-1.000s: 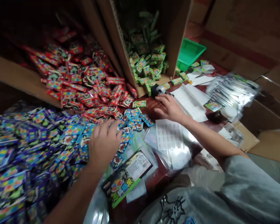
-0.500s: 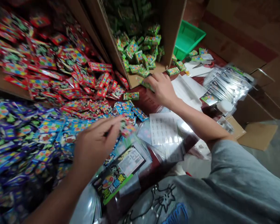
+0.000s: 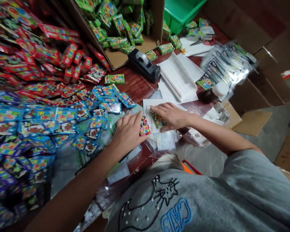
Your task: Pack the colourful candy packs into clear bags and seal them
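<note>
My left hand (image 3: pixel 129 130) is closed on a small red candy packet (image 3: pixel 145 126), its fingertips hidden behind the hand. Just to the right, my right hand (image 3: pixel 172 116) grips a small green candy box (image 3: pixel 158 120) between fingers and thumb. Both pieces are held side by side, a short gap apart, over a white printed label sheet (image 3: pixel 147 104). Clear plastic bags (image 3: pixel 165 141) lie under and in front of the hands. Left of my left hand are loose blue candy packets (image 3: pixel 96 125).
Red packets (image 3: pixel 38 61) and purple packets (image 3: pixel 12 151) heap on the left. A carton (image 3: pixel 116 59) of green boxes stands at the back, near a black tape dispenser (image 3: pixel 145 66) and a green basket (image 3: pixel 181 19). Packed clear bags (image 3: pixel 229 67) and a white-capped bottle (image 3: pixel 218 90) are at right.
My right hand has come back from beside the carton toward me with a green box. My left hand has moved right with the red packet, so the two are now close together.
</note>
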